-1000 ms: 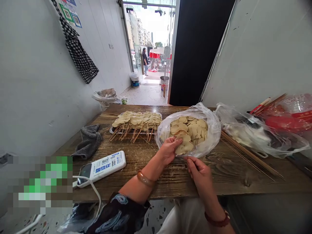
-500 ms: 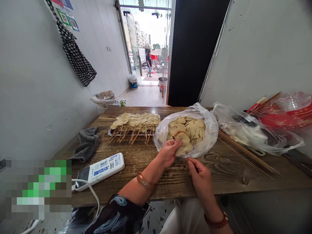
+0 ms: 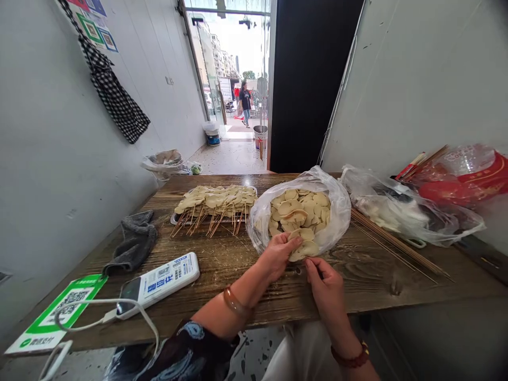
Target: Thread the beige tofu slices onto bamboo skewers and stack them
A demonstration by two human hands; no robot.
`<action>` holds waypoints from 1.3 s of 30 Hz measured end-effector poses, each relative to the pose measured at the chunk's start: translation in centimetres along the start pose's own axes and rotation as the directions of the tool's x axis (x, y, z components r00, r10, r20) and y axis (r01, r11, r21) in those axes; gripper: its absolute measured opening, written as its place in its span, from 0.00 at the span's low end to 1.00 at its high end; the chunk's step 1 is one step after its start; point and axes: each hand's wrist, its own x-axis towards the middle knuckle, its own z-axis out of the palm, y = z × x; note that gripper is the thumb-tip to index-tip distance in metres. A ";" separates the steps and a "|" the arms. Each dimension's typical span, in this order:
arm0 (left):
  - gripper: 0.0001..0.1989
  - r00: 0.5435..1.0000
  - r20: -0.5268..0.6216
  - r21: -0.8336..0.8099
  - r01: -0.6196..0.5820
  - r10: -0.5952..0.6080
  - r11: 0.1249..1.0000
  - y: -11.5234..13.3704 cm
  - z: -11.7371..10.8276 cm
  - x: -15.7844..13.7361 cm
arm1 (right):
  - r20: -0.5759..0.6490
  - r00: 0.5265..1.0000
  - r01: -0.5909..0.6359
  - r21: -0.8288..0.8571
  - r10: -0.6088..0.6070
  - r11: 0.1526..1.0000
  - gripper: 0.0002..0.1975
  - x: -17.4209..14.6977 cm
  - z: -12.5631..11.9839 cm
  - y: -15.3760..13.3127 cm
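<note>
Pale round slices (image 3: pixel 305 250), thin and flat, are pinched in my left hand (image 3: pixel 280 255) at the near rim of a clear plastic bag (image 3: pixel 339 203). Just right of them, my right hand (image 3: pixel 325 283) is closed with thumb and forefinger on a thin wooden skewer, mostly hidden by the fingers; its tip end meets the slices. More loose slices (image 3: pixel 313 209) fill the open bag. To the left, a tray (image 3: pixel 174 218) bears a heap of skewered slices (image 3: pixel 216 198), their sticks (image 3: pixel 214 222) pointing toward me.
A bundle of bare skewers (image 3: pixel 400 246) lies right of the bag, beside crumpled plastic bags (image 3: pixel 413 211). On the left are a grey cloth (image 3: pixel 133 241), a white power bank (image 3: pixel 170 278) with a cable, and a green QR card (image 3: pixel 59 312). A person (image 3: pixel 245 103) walks outside the doorway.
The view has shifted slightly, so the table things sit further left. My hands hold the slices and skewer a little nearer to me, lower over the bag's rim. The person outside has turned.
</note>
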 end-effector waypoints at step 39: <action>0.20 0.989 -0.130 0.019 -0.066 0.068 0.998 1.4 -1.2 0.8 | 0.061 0.998 0.015 0.012 -0.015 1.000 0.16 -0.4 -0.2 0.1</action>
